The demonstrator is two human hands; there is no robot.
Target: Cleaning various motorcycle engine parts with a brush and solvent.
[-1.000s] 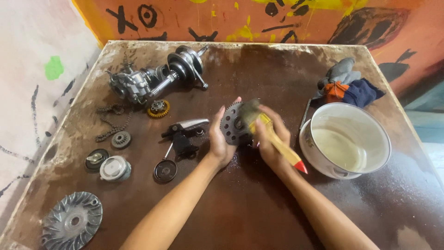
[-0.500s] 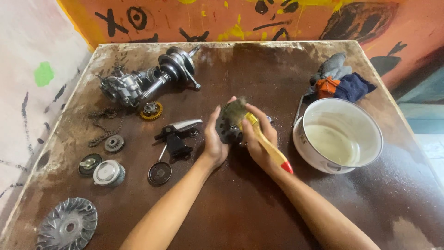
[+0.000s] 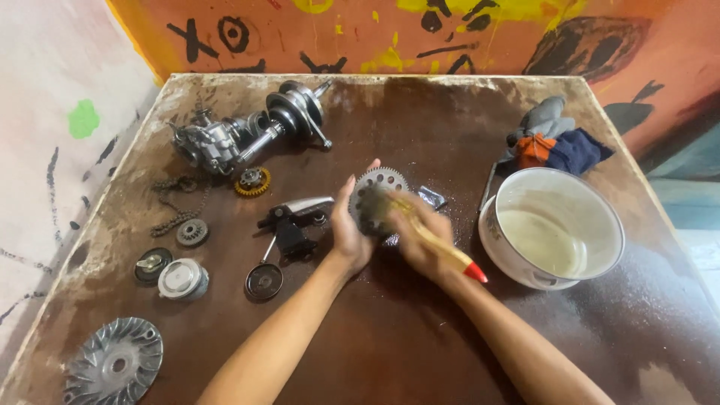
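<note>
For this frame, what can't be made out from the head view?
- Toothed gear disc: its lower part is hidden behind the left hand and right hand.
- Brush: the bristle end is motion-blurred, so its contact with the disc is unclear.
- Right hand: its fingers are blurred, so the grip is unclear.
- Finned pulley plate: cut off by the bottom edge.
- White bowl: the liquid inside cannot be identified.

Brush (image 3: 420, 229) seemingly lower across toothed gear (image 3: 377, 184)

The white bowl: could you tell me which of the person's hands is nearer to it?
Right. The right hand, holding a brush, is just left of the bowl. The left hand holds the gear, farther left.
</note>
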